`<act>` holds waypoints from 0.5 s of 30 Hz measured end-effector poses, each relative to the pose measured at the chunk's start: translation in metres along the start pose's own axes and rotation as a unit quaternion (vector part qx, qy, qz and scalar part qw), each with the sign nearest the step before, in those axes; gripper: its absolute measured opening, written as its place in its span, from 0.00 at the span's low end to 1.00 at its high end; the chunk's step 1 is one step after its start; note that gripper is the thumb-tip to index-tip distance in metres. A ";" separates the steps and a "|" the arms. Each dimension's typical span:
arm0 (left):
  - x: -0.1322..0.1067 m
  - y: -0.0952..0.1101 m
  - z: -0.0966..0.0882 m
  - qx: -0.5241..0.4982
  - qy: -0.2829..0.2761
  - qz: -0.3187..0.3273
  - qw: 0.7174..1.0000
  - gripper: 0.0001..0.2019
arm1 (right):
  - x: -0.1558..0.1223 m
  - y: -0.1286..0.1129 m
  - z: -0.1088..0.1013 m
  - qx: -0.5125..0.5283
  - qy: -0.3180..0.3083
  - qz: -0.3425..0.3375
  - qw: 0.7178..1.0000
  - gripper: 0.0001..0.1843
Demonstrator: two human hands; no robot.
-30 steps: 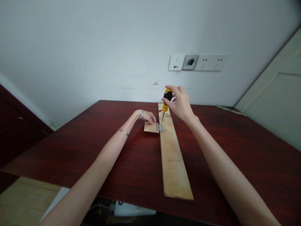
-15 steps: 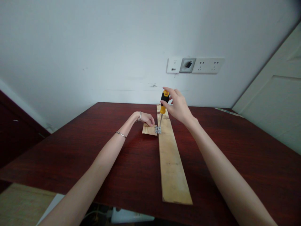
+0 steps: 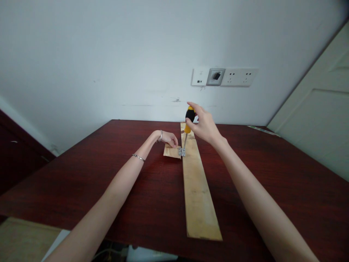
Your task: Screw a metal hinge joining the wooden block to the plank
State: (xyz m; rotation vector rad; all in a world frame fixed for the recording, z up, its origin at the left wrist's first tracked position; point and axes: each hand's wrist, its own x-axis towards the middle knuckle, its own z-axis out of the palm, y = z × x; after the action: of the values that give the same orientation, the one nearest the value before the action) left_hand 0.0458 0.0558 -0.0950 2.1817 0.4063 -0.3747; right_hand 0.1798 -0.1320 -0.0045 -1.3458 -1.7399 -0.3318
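Observation:
My right hand point(image 3: 203, 123) is closed around the black and yellow handle of a screwdriver point(image 3: 190, 115), with the index finger over its top. The shaft points down and its tip meets a metal hinge point(image 3: 181, 151). One hinge leaf lies on a long wooden plank point(image 3: 199, 189), the other on a short wooden board point(image 3: 171, 151) to its left. My left hand point(image 3: 170, 138), fingers curled, grips the far edge of the short board beside the hinge. Its fingertips are partly hidden.
Plank and board lie on a dark red table point(image 3: 141, 196) that meets a white wall. Sockets point(image 3: 236, 77) and a switch panel are on the wall, a pale door point(image 3: 327, 109) at right. Below the front edge a white object point(image 3: 149, 254) and a cable show.
The whole view has shifted slightly. My right hand's fingers have turned a little around the screwdriver handle, while the tip stays at the hinge. My left hand keeps its place on the short board.

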 end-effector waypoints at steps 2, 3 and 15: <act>0.000 0.001 0.000 -0.003 -0.002 -0.001 1.000 0.13 | 0.000 -0.002 0.000 -0.005 -0.005 -0.005 1.000 0.28; -0.001 0.001 -0.001 -0.003 -0.004 0.000 1.000 0.13 | 0.000 -0.002 0.000 -0.008 -0.003 -0.001 1.000 0.27; -0.003 0.000 -0.001 -0.007 -0.016 0.006 1.000 0.14 | 0.003 -0.005 0.002 0.004 -0.013 -0.024 1.000 0.26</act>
State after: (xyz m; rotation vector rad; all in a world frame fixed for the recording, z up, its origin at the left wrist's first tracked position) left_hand 0.0432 0.0559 -0.0933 2.1606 0.3774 -0.3998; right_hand 0.1741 -0.1308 -0.0017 -1.3106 -1.7957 -0.3341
